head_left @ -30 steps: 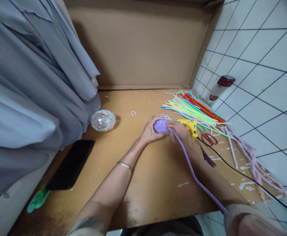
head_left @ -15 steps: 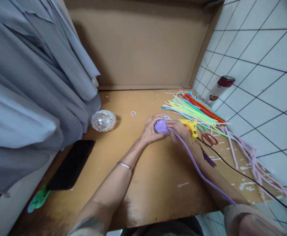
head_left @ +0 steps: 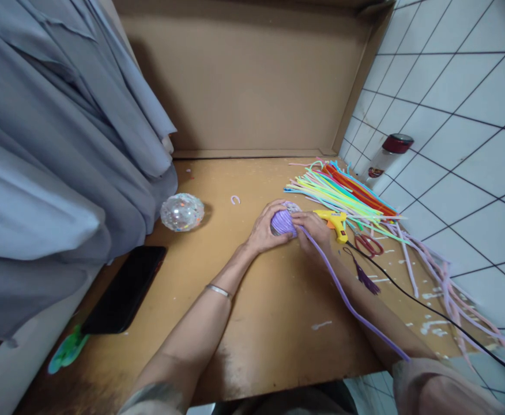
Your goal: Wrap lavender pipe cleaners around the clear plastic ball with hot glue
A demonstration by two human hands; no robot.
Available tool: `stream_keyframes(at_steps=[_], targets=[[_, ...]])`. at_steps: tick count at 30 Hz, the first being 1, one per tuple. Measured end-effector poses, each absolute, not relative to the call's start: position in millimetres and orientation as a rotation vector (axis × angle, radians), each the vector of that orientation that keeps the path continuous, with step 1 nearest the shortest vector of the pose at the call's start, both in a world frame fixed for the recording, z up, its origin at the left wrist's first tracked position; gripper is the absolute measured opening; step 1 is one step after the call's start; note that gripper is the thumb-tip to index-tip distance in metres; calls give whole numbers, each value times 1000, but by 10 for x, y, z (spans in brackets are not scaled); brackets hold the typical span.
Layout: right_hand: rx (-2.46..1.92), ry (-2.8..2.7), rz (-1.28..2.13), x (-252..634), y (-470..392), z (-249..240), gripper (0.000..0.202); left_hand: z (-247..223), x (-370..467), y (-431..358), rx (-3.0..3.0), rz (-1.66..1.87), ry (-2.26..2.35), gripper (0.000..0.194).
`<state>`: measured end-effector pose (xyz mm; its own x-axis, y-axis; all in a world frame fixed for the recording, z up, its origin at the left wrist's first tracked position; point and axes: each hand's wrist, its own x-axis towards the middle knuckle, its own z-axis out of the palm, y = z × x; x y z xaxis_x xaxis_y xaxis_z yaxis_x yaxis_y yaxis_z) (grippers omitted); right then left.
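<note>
My left hand (head_left: pixel 263 230) curls round a ball wound with purple pipe cleaner (head_left: pixel 283 222), near the middle of the table. Part of the ball's far side shows pale and speckled. From the right, the fingers of my right hand (head_left: pixel 315 230) press the purple pipe cleaner strand (head_left: pixel 334 272) against the ball; its long tail runs back over my right forearm. Both hands are closed, and the contact under my right fingertips is hidden. Just beyond my right hand lies a yellow glue gun (head_left: pixel 336 223) with a black cord.
Multicoloured pipe cleaners (head_left: pixel 343 193), red-handled scissors (head_left: pixel 368 245) and a purple tassel (head_left: pixel 366 279) lie on the right. A clear ball (head_left: pixel 182 212), a phone (head_left: pixel 125 290) and a grey curtain (head_left: pixel 62 150) are on the left. A red-lidded jar (head_left: pixel 388 158) stands by the tiled wall.
The right fingers have shifted very slightly to the left on the ball. The strand's tail end has slid a little left along the forearm.
</note>
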<state>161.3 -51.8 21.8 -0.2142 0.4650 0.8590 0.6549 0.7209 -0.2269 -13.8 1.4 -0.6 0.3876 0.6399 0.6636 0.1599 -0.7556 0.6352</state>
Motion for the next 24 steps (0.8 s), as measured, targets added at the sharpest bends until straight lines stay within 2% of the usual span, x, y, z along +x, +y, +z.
stream_keyframes(at_steps=[14, 24], targets=[[-862, -1835, -228, 1586, -520, 210, 15, -30, -132, 6, 2298, 1427, 652, 75], [-843, -1732, -193, 1550, -475, 179, 11, -44, -125, 22, 2320, 1480, 708, 71]])
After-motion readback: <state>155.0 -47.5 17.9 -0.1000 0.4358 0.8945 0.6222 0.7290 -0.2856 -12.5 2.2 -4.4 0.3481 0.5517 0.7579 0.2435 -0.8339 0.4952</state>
